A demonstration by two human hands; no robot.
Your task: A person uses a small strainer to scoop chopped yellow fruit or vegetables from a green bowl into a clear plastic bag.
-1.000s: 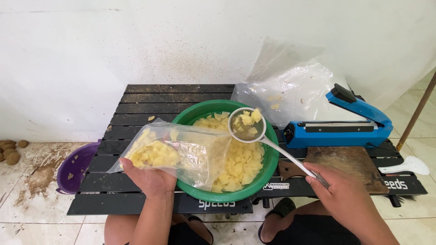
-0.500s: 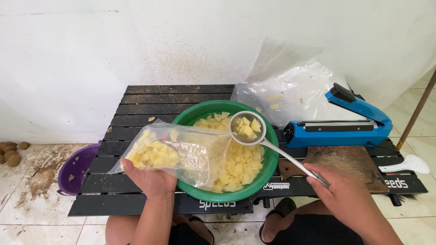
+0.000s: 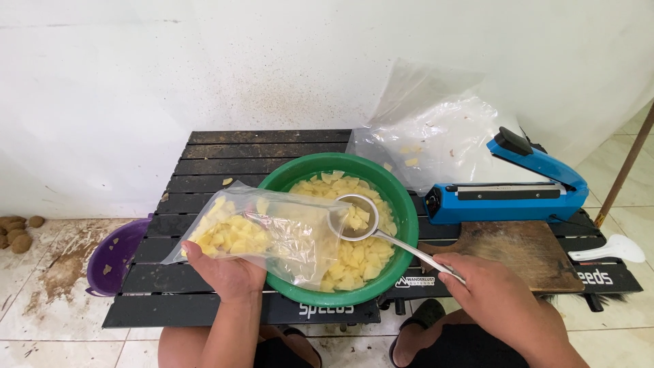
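Note:
My left hand [image 3: 226, 271] grips a clear plastic bag [image 3: 262, 234] from below, partly filled with yellow potato pieces and lying sideways, its open mouth over a green bowl [image 3: 406, 225]. The bowl holds many cut yellow potato pieces. My right hand [image 3: 492, 289] holds the handle of a metal skimmer ladle [image 3: 354, 219], whose round head carries a few pieces right at the bag's mouth, above the bowl.
The bowl sits on a black slatted folding table [image 3: 225, 153]. A blue heat sealer [image 3: 507, 191] and a wooden board [image 3: 524, 253] lie to the right, with a large clear bag [image 3: 436, 136] behind. A purple basin [image 3: 112, 255] stands on the floor left. A white spoon [image 3: 610, 251] lies far right.
The ladle head has dropped from above the bowl's far side to the bag's mouth and carries fewer pieces. My left hand and the bag have stayed put.

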